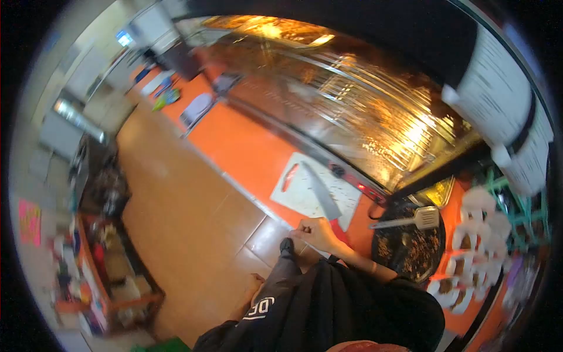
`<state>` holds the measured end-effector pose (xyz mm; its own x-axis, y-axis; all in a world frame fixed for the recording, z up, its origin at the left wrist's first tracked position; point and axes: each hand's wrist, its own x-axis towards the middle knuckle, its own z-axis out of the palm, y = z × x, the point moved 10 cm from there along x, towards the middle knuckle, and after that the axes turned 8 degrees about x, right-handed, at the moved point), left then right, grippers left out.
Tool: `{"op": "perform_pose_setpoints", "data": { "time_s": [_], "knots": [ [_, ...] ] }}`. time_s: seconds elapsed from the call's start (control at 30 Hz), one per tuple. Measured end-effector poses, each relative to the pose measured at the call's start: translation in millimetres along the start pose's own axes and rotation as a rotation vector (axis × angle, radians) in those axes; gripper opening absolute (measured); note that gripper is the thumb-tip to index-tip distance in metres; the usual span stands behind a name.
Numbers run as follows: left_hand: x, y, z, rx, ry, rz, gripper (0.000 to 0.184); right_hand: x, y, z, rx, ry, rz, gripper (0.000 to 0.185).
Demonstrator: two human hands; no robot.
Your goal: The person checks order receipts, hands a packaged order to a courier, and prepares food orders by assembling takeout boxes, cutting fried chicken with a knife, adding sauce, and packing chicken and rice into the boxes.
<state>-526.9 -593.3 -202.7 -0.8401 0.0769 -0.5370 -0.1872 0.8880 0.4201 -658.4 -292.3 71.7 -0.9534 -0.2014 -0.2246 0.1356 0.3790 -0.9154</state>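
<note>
My right hand point(316, 233) is held over the near edge of the orange counter, fingers curled together; whatever they may hold is too small to make out. Just beyond it, a white cutting board point(282, 193) bears a large knife point(321, 190), a reddish strip point(290, 178) and dark crumbs. Lower down, beside my dark trousers, is my left hand point(255, 284), blurred and partly seen, its fingers unclear. To the right of my right forearm, a metal spatula point(427, 218) lies across a round black pan point(410, 249) with brown bits in it.
A lit glass warming cabinet point(352, 111) stands behind the board. White paper containers point(480, 226) and a green crate point(531, 220) are at the right. Paper sheets point(495, 88) hang above. Farther left lie a greyish item point(198, 108) and a wooden bin point(88, 264).
</note>
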Motion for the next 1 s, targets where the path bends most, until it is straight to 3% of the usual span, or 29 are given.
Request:
{"op": "perform_pose_setpoints", "data": {
  "time_s": [0.03,0.1,0.17,0.3,0.37,0.5,0.53,0.6,0.63,0.7,0.73,0.77,0.8,0.83,0.9,0.93,1.0],
  "knots": [
    [-6,-31,7,-0.041,0.030,-0.056,0.016,14,0,23,-0.017,-0.070,-0.024,0.018],
    [-2,-110,14,-0.108,0.233,-0.056,0.016,41,-18,51,0.338,-0.030,-0.213,0.011],
    [-25,-171,-3,-0.172,0.210,-0.417,0.017,70,-42,96,0.304,-0.116,-0.217,0.015],
    [-37,-336,15,-0.155,0.308,-0.604,0.023,139,-96,194,0.184,-0.348,-0.351,0.014],
    [-29,-382,-19,-0.180,0.319,-0.655,0.024,184,-132,240,0.071,-0.429,-0.416,0.013],
    [-13,-463,-91,-0.248,0.280,-0.809,0.025,320,-173,289,-0.005,-0.293,-0.376,0.011],
    [3,-471,-114,-0.243,0.286,-0.807,0.025,346,-210,289,0.017,-0.254,-0.447,0.010],
    [32,-467,-178,-0.687,0.596,-0.631,0.029,414,-242,296,0.073,-0.209,-0.537,0.010],
    [54,-460,-208,-0.478,0.500,-0.558,0.030,443,-261,294,0.024,-0.167,-0.523,0.010],
    [101,-425,-284,-0.324,0.349,-0.641,0.030,516,-286,278,0.019,-0.069,-0.549,0.011],
    [120,-418,-308,-0.371,0.296,-0.801,0.029,558,-291,265,0.064,-0.009,-0.593,0.012],
    [160,-425,-318,-0.387,0.369,-0.703,0.028,591,-311,244,-0.115,0.057,-0.552,0.012],
    [202,-431,-332,-0.403,0.438,-0.601,0.027,641,-314,215,0.061,0.160,-0.668,0.008],
    [231,-423,-352,-0.387,0.418,-0.585,0.027,676,-330,181,0.125,0.237,-0.660,0.007],
    [294,-389,-414,-0.419,0.483,-0.491,0.020,721,-376,101,-0.084,0.610,-0.666,0.010],
    [323,-389,-427,-0.412,0.467,-0.480,0.020,775,-373,57,0.128,0.629,-0.732,0.014],
    [379,-396,-474,-0.283,0.511,-0.465,0.026,819,-404,-16,0.005,0.870,-0.622,0.021]
  ]
}}
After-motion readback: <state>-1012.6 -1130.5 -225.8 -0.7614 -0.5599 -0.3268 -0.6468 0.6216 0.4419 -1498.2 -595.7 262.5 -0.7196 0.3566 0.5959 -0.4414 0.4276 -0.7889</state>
